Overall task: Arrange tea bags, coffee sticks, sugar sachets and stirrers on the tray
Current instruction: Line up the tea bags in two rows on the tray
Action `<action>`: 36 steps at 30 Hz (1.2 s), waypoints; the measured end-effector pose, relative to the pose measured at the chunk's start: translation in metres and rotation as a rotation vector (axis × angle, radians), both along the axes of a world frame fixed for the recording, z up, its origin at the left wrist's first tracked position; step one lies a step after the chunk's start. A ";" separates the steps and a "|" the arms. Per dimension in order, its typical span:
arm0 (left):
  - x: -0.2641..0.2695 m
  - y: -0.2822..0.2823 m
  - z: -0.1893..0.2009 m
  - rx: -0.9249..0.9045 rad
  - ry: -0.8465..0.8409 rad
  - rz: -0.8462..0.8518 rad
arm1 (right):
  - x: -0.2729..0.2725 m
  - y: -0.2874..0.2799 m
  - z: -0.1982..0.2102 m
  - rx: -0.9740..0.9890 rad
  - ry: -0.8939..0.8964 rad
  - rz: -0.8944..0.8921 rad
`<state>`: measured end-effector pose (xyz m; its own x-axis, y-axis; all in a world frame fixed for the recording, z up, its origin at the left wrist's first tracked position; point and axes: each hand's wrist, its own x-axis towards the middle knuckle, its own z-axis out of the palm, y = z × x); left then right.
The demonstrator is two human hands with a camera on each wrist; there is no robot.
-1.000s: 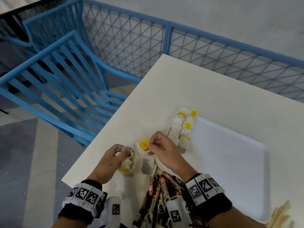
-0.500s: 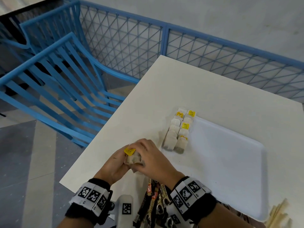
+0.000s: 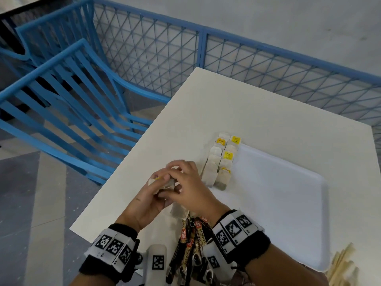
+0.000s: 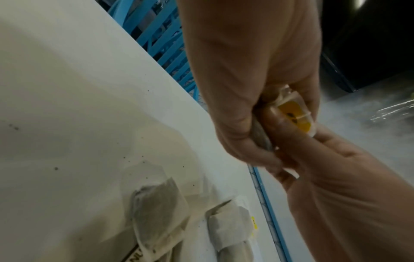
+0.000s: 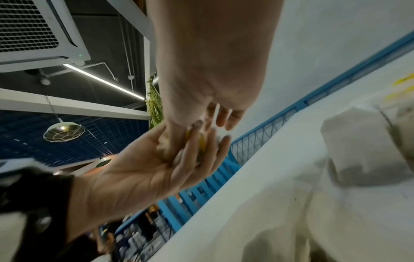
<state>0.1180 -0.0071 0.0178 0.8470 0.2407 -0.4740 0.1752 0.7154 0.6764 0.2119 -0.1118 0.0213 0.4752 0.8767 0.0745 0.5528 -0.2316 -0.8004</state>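
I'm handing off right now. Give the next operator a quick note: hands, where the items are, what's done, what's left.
Left hand and right hand together grip one paper tea bag with a yellow tag above the white table.
Done: two rows of tea bags lined up along the left edge of the white rectangular tray.
Left: place the held bag and the loose tea bags on the table; dark coffee sticks lie near the wrists; pale wooden stirrers lie off the tray's near right corner. Sugar sachets: none that I can make out.
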 end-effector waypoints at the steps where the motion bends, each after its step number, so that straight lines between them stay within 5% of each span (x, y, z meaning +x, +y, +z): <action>1: 0.000 0.000 -0.002 0.006 0.010 0.034 | 0.004 -0.002 0.001 -0.032 -0.008 0.022; 7: -0.008 0.011 -0.007 0.153 0.117 0.164 | 0.019 -0.020 -0.002 -0.054 0.164 -0.090; 12: -0.018 0.017 -0.011 0.214 0.158 0.171 | 0.000 -0.035 -0.022 -0.431 -0.159 -0.004; 17: -0.020 0.010 -0.013 0.239 0.198 0.129 | -0.016 -0.032 -0.051 -0.557 -0.435 0.106; 20: -0.020 0.007 -0.013 0.253 0.220 0.112 | -0.013 -0.031 -0.054 -0.519 -0.350 0.083; 28: -0.023 0.008 -0.012 0.223 0.226 0.091 | 0.016 -0.031 -0.027 -0.149 0.305 -0.368; 32: -0.016 0.002 -0.008 0.154 0.172 0.044 | 0.014 -0.026 -0.002 0.056 0.388 -0.433; 36: -0.006 -0.007 0.000 0.049 0.078 -0.002 | -0.001 -0.021 0.012 0.075 0.222 -0.299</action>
<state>0.1119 -0.0138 0.0179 0.8084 0.2638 -0.5263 0.2299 0.6815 0.6947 0.2107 -0.1330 0.0330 0.7213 0.6926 -0.0007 0.2805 -0.2931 -0.9140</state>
